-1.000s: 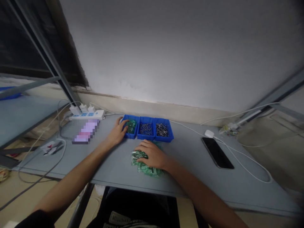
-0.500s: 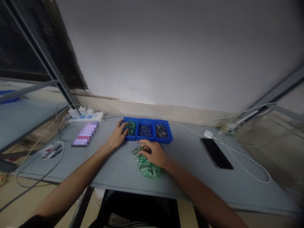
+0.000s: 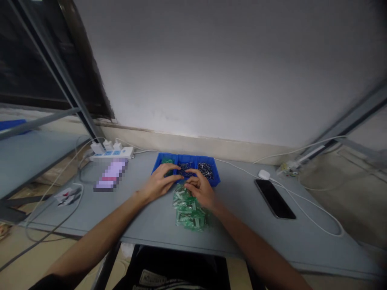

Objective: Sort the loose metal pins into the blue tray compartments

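Three blue plastic bins [image 3: 160,163] stand side by side on the grey table, holding green items on the left and metal pins in the middle and right. My left hand [image 3: 159,183] reaches over the front of the left and middle bins. Its fingertips nearly meet those of my right hand [image 3: 201,189] above the middle bin's pins [image 3: 185,167]. Whether either hand pinches something small is hidden. Just below my right palm lies a heap of green plastic packets [image 3: 190,211].
A white power strip [image 3: 111,153] with plugs sits at the back left, beside a pixelated flat item [image 3: 110,175]. A black phone [image 3: 273,198] and a small white device [image 3: 264,174] with white cables lie to the right on the grey table [image 3: 121,213].
My left hand has moved right, from the left bin to above the middle bin. My right hand has risen off the green heap toward the bins' front edge.
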{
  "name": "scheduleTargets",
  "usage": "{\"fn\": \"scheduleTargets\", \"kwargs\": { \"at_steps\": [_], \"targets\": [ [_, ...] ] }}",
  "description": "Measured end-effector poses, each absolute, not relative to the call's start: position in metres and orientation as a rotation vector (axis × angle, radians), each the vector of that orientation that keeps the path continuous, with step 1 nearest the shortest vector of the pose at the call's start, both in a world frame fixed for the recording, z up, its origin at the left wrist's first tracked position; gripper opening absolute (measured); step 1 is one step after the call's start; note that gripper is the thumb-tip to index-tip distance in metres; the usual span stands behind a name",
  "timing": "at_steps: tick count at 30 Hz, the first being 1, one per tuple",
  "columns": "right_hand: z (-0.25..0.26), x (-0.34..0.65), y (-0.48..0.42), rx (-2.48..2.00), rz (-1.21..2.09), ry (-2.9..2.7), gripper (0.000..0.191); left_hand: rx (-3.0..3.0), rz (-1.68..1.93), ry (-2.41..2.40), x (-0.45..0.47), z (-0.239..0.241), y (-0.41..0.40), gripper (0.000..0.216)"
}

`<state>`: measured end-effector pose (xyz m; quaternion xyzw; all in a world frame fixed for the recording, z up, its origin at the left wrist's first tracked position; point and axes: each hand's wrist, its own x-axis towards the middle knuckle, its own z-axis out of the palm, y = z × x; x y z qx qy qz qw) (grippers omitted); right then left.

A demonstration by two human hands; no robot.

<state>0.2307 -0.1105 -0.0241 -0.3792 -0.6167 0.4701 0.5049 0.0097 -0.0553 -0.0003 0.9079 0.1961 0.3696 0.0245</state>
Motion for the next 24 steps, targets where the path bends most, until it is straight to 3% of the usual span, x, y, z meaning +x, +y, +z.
{"fn": "scheduleTargets", "kwargs": {
  "at_steps": [7, 14, 17, 24],
  "targets": [
    [-0.019, 0.233, -0.111, -0.941, 1.177, -1.52, 0.042, 2.783, 1.092, 0.414, 0.01, 0.001, -0.059, 0.021],
    [-0.02, 0.24, -0.116, -0.98, 0.544, -1.683, 0.017, 2.502, 1.248, 0.718, 0.012, -0.009, -0.05, 0.02],
    [-0.014, 0.243, -0.119, -0.961, 0.38, -1.83, 0.021, 2.317, 1.291, 0.875, 0.011, -0.011, -0.05, 0.029],
    [-0.018, 0.24, -0.12, -0.979, 0.354, -1.923, 0.035, 2.22, 1.182, 0.784, 0.016, -0.012, -0.051, 0.046]
  ]
}}
